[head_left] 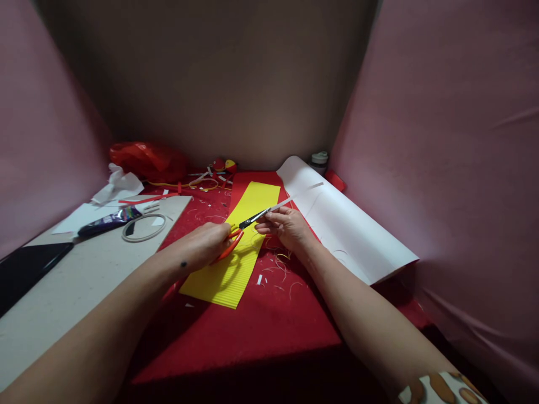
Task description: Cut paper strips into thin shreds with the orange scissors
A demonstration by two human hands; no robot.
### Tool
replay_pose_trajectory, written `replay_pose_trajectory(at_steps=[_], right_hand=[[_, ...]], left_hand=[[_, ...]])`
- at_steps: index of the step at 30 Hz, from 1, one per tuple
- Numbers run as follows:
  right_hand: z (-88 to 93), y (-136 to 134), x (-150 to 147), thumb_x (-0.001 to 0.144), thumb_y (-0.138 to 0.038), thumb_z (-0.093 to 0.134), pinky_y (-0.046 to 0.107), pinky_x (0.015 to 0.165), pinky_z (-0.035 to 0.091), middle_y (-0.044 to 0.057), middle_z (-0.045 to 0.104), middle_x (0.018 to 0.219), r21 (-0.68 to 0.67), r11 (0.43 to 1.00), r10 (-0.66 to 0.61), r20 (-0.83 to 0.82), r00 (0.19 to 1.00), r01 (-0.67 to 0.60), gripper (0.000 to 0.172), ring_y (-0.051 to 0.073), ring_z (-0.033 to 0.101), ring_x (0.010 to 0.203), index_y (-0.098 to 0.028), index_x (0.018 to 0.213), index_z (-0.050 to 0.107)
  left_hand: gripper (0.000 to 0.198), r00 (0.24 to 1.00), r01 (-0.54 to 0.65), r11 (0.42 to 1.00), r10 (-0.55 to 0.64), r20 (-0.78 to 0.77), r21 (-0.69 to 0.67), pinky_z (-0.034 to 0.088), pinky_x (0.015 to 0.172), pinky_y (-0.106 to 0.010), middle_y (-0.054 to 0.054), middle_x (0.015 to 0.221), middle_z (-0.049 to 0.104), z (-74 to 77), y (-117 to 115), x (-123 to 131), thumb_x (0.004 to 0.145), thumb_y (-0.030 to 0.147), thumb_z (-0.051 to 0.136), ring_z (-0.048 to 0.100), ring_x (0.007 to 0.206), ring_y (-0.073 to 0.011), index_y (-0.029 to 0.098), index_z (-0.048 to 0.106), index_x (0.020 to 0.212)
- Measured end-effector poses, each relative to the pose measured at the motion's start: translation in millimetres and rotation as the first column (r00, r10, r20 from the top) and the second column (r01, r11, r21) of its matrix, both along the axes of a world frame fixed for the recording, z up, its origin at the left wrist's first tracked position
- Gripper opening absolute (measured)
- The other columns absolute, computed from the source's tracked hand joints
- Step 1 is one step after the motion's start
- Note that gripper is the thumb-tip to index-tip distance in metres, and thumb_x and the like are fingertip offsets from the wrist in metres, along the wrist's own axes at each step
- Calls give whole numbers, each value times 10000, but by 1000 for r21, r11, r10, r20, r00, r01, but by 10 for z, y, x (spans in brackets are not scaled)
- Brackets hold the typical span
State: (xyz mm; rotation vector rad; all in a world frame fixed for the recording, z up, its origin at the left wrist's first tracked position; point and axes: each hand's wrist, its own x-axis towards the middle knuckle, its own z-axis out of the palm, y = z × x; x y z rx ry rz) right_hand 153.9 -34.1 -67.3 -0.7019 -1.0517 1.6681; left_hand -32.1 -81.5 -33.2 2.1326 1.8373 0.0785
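My left hand (208,242) grips the orange handles of a pair of scissors (248,223), whose dark blades point up and to the right. My right hand (283,224) pinches a thin white paper strip (295,197) that runs from the blade tips toward the upper right. Both hands hover over a yellow corrugated sheet (236,264) lying on the red cloth (269,320).
A large white paper sheet (353,230) lies curled at the right. On the grey board (63,292) at left sit a glue tube (107,221), a wire ring (144,227) and a black tablet (25,269). A red plastic bag (147,160), small figures and paper scraps lie at the back.
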Motion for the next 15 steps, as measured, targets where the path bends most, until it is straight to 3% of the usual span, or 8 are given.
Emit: replay_pose_trajectory(at_steps=[2,7,12,15], right_hand=[[-2,-4,1,680,-92,573,260,550,561,59,688,643,3,1000,3,-1,1000,-3,37,150,653,542,-124,685,592],[-23,-2,-1,679,-110,589,264,565,562,60,688,672,25,1000,19,2,1000,-19,24,153,660,562,-129,693,590],[-20,-6,-5,679,-116,584,272,573,557,64,689,677,9,1000,19,14,1000,-19,27,159,659,568,-131,695,598],[-10,-14,-9,678,-115,578,283,577,556,67,687,670,-9,1000,10,14,1000,-10,32,162,655,562,-128,698,599]], left_hand=[[304,998,43,999,-42,-41,29,249,402,-251,-38,526,546,-89,46,-51,791,406,338,488,415,-139,188,493,646],[278,998,-2,1000,3,-63,14,241,414,-270,-37,557,572,-207,88,-117,782,390,336,495,440,-144,198,483,645],[260,999,18,999,-16,-50,30,233,395,-258,-27,531,554,-126,34,-70,774,377,348,489,425,-136,196,462,626],[259,1000,-27,999,28,15,-28,252,371,-242,-25,495,537,-39,-24,11,771,375,347,487,381,-135,191,461,631]])
